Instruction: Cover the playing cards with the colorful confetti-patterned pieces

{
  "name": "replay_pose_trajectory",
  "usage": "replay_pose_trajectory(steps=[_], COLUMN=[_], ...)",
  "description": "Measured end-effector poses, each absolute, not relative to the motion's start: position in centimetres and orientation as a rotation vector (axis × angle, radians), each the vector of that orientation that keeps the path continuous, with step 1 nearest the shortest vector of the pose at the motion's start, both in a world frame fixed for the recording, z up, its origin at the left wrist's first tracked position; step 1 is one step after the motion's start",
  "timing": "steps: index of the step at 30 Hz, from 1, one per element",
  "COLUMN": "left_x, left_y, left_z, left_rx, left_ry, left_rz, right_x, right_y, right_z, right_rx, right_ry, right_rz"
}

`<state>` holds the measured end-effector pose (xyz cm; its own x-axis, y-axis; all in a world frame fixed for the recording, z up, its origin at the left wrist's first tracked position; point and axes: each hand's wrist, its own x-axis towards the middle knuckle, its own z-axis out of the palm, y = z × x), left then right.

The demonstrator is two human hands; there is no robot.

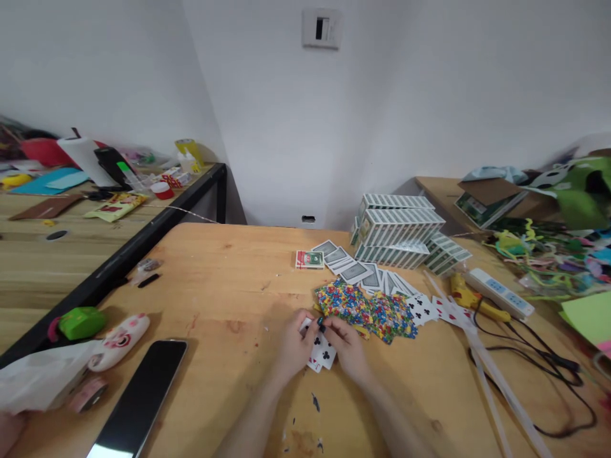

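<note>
My left hand (296, 343) is closed around a few face-up playing cards (323, 356), clubs and a red jack among them, fanned low over the table. A small dark blue piece (321, 326) sits between the fingertips of both hands, too small to name. My right hand (347, 346) pinches at it with thumb and forefinger, beside the cards' right edge. Just beyond the hands lie two colourful patterned bags (344, 301) with a blue, red and yellow print. Behind them spreads a row of face-down cards (356, 272), and face-up cards (421, 309) lie to the right.
Striped card boxes (398, 226) are stacked at the back right; one red-and-green card pack (309, 259) lies left of them. A yellow glue gun (477, 302), power strip (499, 292) and cable are on the right. A phone (140, 397) lies left, near another person's blurred hand (10, 429).
</note>
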<state>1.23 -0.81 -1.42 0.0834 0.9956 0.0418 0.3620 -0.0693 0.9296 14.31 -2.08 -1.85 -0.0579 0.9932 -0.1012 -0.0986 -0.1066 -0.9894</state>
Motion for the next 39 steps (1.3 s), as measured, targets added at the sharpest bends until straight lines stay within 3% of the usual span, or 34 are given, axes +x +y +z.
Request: replay_pose_trajectory(steps=[7,26,39], left_x=[1.5,2.0,0.1], left_y=[-0.6,-0.7,-1.1], left_z=[-1.6,-2.4,-0.8], left_rx=[1.666,1.190,1.318], left_ry=[1.435,1.455,1.145], left_rz=[1.003,1.110,0.825], right_x=[14.4,14.6,15.6], right_y=[-2.3,-2.3,-1.9], right_z=[-1.6,-1.7,-3.5], right_rx=[-1.221,-1.201,-1.325], right_ry=[-1.148,-1.052,-1.164], right_rz=[1.317,1.283,1.119])
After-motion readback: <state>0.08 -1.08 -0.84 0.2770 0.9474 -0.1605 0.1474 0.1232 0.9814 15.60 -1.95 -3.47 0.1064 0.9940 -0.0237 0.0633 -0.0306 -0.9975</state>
